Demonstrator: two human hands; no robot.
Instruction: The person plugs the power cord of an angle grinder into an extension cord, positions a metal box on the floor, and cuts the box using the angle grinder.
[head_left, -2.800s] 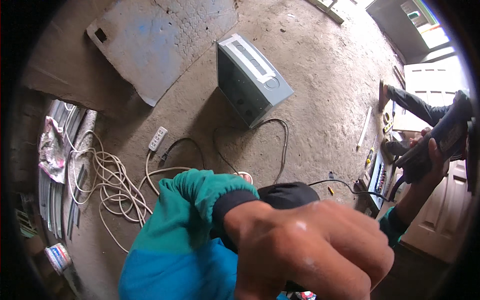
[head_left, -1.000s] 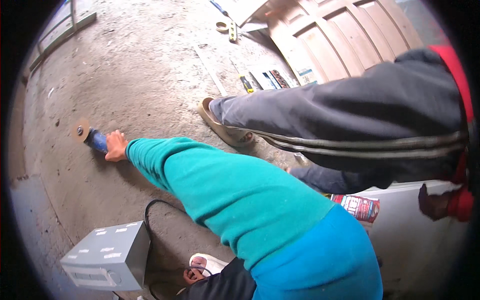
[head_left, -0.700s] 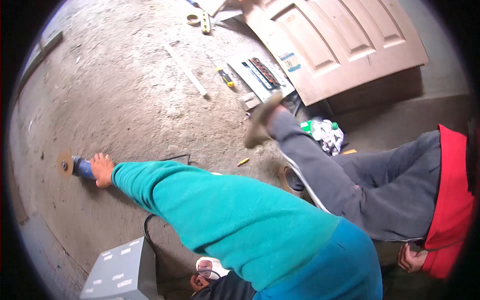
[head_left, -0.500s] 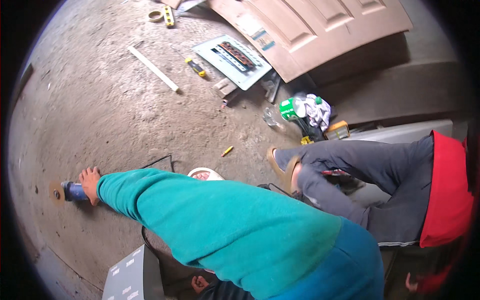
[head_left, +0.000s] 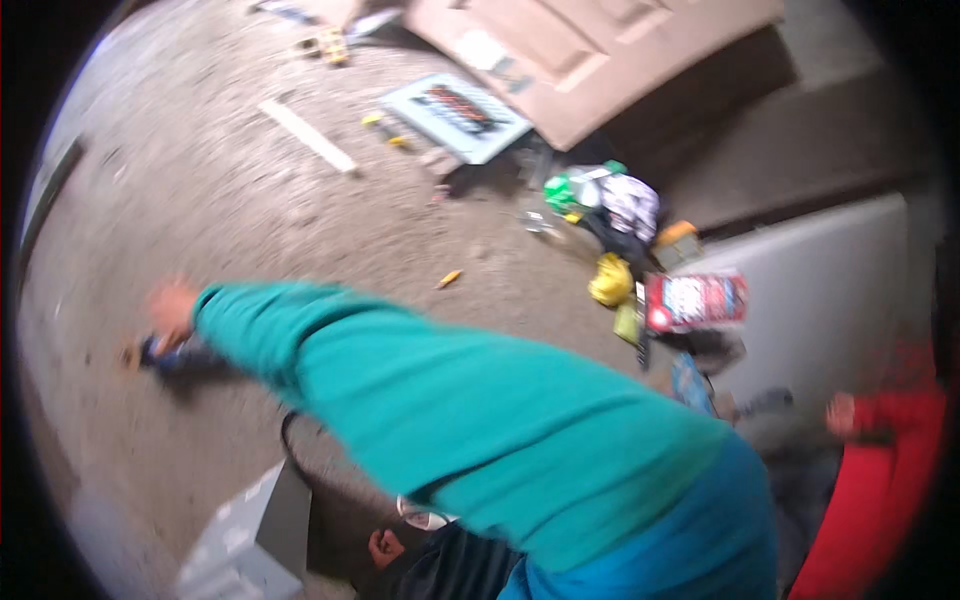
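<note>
Concrete floor fills most of the view, grey and dusty. Next in size comes the person's own arm in a teal sleeve, stretched across the frame toward the left. A brown panelled door lies flat at the top, and a pale slab sits at the right edge. Beside that slab, a co-worker's red sleeve shows in the lower right corner. A grey metal box stands at the bottom left, with a black cable curling just beside it. A light blue board lies near the door, and a white strip rests well apart on the floor to its left. A red packet and a yellow bundle lie near the slab. The hand at the sleeve's end rests on a small blue tool lying on the floor at far left; blur hides whether the fingers are closed around it. Which hand this is cannot be told.
</note>
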